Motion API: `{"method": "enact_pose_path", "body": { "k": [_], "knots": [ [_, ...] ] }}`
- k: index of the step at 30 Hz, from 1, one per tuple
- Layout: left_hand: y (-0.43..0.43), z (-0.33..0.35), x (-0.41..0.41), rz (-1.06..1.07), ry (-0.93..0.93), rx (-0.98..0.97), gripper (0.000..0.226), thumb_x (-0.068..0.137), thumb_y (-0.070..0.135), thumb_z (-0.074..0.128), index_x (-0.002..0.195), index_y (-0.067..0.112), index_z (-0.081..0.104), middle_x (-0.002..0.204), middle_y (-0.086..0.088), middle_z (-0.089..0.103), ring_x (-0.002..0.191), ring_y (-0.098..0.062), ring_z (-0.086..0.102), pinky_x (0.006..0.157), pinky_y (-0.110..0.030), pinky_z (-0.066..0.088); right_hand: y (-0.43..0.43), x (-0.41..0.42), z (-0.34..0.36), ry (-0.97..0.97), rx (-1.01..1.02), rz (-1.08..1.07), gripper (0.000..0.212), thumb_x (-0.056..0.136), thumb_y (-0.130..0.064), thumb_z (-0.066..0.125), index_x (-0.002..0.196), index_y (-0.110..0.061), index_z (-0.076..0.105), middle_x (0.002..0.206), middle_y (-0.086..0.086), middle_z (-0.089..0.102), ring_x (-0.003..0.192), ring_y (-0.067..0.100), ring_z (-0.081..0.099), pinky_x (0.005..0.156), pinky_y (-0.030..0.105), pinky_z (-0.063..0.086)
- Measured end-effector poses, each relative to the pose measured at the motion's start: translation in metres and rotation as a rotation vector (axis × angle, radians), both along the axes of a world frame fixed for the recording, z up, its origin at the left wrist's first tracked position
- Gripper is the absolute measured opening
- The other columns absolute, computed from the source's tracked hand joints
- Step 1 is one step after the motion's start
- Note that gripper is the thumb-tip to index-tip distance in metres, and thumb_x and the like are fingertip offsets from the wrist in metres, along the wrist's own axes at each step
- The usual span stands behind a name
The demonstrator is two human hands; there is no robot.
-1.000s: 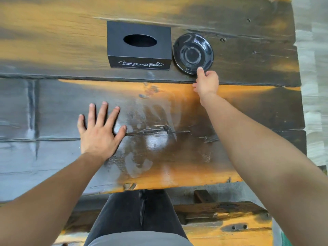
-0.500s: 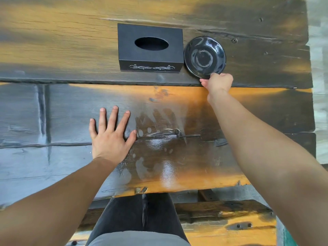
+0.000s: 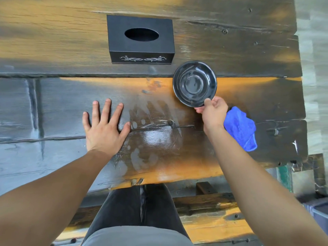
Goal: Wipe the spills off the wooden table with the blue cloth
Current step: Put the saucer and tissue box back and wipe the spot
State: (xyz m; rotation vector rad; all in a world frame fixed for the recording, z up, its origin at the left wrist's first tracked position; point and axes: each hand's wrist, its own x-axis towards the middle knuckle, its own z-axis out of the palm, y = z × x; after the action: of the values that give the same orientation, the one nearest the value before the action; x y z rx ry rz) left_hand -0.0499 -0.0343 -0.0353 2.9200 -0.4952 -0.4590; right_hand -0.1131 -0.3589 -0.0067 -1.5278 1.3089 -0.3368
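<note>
Right now the right hand (image 3: 212, 113) pinches the near rim of the saucer (image 3: 194, 83), thumb over the edge and fingers curled beneath, so that hand is closed on the dish and not on anything that can wipe. The left hand (image 3: 104, 126) lies open and flat on the worktop (image 3: 53, 107), fingers spread, gripping nothing, its thumb at the left edge of the wet patch (image 3: 154, 139). That patch — a glossy smear with pale streaks and droplets — sits between the two forearms, reaching toward the near edge of the worktop. The cloth (image 3: 239, 128) lies bunched on the wood just right of the right wrist, partly hidden behind it, and whether it touches the arm cannot be told. Its long axis runs slantwise, from beside the right hand down and rightward toward the near right corner. So the cloth lies on the right, opposite the spill from the left hand's side, and the right hand is by far the nearer; the left would have to cross the whole wet patch to reach it. My judgement is that wiping is not under way now: the saucer must be set down clear of the wet — then the right hand can drop back onto the cloth and sweep leftward. A tissue box (image 3: 141, 39) stands farther back, apart from the spill.
</note>
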Motion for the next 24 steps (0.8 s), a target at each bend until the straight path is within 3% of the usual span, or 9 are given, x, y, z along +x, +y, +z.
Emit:
{"method": "enact_pose_path", "body": {
  "k": [5,9,11,13,17,20,24],
  "knots": [
    [-0.001,0.001,-0.001,0.001,-0.007,0.000,0.065,0.099,0.067,0.027,0.159,0.044,0.017,0.171,0.003,0.014,0.159,-0.029,-0.002,0.124,-0.059,0.002,0.013,-0.030,-0.004,0.011,0.025,0.004,0.007,0.101,-0.005,0.046,0.098,-0.009,0.051,0.081,0.027,0.067,0.050,0.014,0.066,0.058,0.027,0.056],
    [-0.001,0.002,-0.001,0.004,-0.010,-0.010,0.065,0.099,0.066,0.030,0.159,0.043,0.019,0.171,0.002,0.015,0.159,-0.030,-0.002,0.124,-0.059,0.002,0.014,-0.031,-0.006,0.035,0.036,-0.021,0.009,0.101,-0.008,0.047,0.104,-0.003,0.055,0.073,0.018,0.068,0.055,0.017,0.068,0.076,0.042,0.061],
    [-0.001,0.002,-0.002,0.007,-0.014,-0.018,0.064,0.100,0.065,0.031,0.158,0.042,0.021,0.171,0.001,0.016,0.159,-0.030,-0.001,0.123,-0.059,0.003,0.013,-0.030,-0.007,0.052,0.044,-0.038,0.018,0.101,-0.009,0.048,0.112,0.002,0.056,0.080,0.024,0.071,0.058,0.018,0.070,0.080,0.043,0.062],
    [-0.001,0.001,-0.002,0.007,-0.011,-0.015,0.064,0.099,0.065,0.030,0.159,0.042,0.020,0.171,0.002,0.015,0.159,-0.030,-0.001,0.124,-0.059,0.003,0.013,-0.028,-0.006,0.064,0.039,-0.046,0.019,0.101,-0.010,0.048,0.114,0.001,0.056,0.087,0.028,0.073,0.059,0.018,0.071,0.081,0.042,0.063],
    [-0.001,0.001,-0.002,0.009,-0.009,-0.017,0.065,0.099,0.066,0.028,0.159,0.042,0.018,0.171,0.002,0.014,0.159,-0.029,-0.002,0.124,-0.059,0.002,0.015,-0.026,-0.003,0.062,0.028,-0.033,0.008,0.101,-0.011,0.050,0.106,-0.009,0.057,0.078,0.016,0.072,0.060,0.017,0.072,0.083,0.042,0.063],
    [0.000,0.001,-0.002,0.005,-0.012,-0.015,0.065,0.099,0.066,0.027,0.159,0.043,0.018,0.171,0.002,0.014,0.159,-0.029,-0.002,0.124,-0.059,0.002,0.016,-0.026,0.000,0.056,0.045,-0.038,0.004,0.101,-0.013,0.053,0.102,-0.016,0.055,0.083,0.016,0.073,0.063,0.017,0.074,0.083,0.042,0.063],
    [0.000,0.002,-0.002,0.005,-0.009,-0.024,0.066,0.099,0.068,0.026,0.159,0.043,0.016,0.171,0.003,0.013,0.159,-0.029,-0.003,0.124,-0.059,0.002,0.016,-0.024,0.006,0.059,0.077,-0.075,0.016,0.100,-0.019,0.059,0.113,-0.012,0.051,0.083,0.012,0.073,0.070,0.024,0.076,0.079,0.042,0.064]
  ]
}}
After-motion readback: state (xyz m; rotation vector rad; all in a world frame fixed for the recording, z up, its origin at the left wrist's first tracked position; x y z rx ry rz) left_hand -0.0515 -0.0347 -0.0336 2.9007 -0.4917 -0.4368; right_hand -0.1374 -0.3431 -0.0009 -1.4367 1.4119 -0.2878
